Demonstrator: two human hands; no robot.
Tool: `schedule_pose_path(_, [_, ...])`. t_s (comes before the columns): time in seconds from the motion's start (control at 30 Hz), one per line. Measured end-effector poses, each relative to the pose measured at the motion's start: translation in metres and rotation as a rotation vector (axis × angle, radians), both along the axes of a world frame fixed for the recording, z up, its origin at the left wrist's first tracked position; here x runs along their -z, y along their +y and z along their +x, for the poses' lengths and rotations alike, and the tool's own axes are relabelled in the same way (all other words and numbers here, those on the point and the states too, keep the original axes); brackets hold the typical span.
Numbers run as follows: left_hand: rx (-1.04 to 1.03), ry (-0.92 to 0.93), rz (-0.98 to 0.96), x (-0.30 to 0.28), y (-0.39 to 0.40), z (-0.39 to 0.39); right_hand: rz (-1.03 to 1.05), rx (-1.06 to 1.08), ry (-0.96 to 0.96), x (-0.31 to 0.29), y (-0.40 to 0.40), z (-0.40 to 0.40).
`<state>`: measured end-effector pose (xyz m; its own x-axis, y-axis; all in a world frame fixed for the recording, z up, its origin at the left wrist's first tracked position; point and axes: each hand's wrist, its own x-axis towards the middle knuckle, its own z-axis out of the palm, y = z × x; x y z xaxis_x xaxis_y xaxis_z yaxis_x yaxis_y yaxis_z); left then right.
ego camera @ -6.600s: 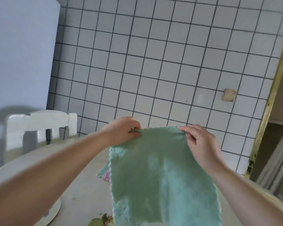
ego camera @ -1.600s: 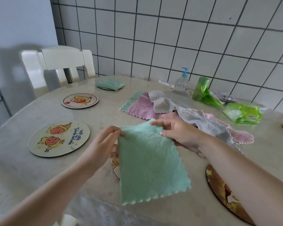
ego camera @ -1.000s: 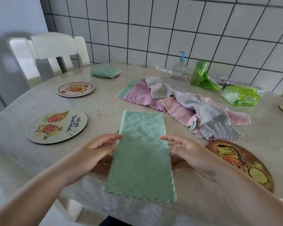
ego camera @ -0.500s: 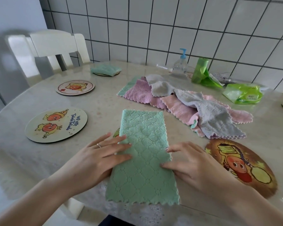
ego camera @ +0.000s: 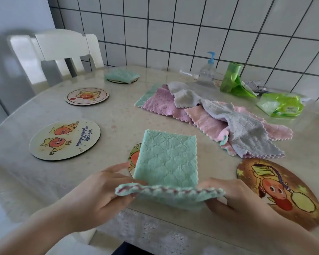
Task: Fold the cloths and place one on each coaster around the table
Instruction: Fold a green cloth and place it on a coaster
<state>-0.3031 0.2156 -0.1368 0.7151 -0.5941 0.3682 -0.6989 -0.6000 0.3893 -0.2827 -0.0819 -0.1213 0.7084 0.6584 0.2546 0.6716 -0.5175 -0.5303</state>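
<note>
Since half a second ago I see both hands, left hand (ego camera: 99, 196) and right hand (ego camera: 234, 197), pinching the green cloth (ego camera: 166, 159)'s near edge up for its second fold, with one folded cloth (ego camera: 121, 76) done at 11 o'clock and the pile (ego camera: 210, 115) at 1 o'clock left.

Green cloth's (ego camera: 167, 159) near edge now lifted.

The cloth (ego camera: 167, 159) at the near edge is mint green with a quilted diamond pattern and a scalloped hem edged in pink. The heap (ego camera: 215, 116) behind mixes lilac, pale pink, grey and green cloths. The coasters (ego camera: 64, 139) carry orange cartoon figures on cream; one (ego camera: 280, 190) is brown. The counter (ego camera: 26, 173) is marbled beige, the wall (ego camera: 191, 24) white tile with dark grout, the chair (ego camera: 63, 46) white
</note>
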Motion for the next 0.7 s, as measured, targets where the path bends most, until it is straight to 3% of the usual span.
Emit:
schedule_pose_path(0.17, [-0.178,0.258,-0.223,-0.001,-0.006,-0.011,0.150,0.038,0.363,0.000,0.004,-0.001])
schedule_pose_path(0.33, [-0.264,0.409,-0.474,-0.009,-0.021,0.021,0.207,0.360,0.398,0.008,0.007,0.028])
schedule_pose_path(0.43, [-0.310,0.359,-0.382,-0.005,-0.019,0.046,0.256,0.437,0.408,0.009,0.013,0.043])
schedule_pose_path(0.6, [-0.383,0.258,-0.279,0.000,-0.021,0.070,0.102,0.444,0.237,0.010,0.015,0.054])
schedule_pose_path(0.7, [-0.448,0.177,-0.158,-0.001,-0.022,0.076,0.093,0.426,0.230,0.007,0.016,0.055])
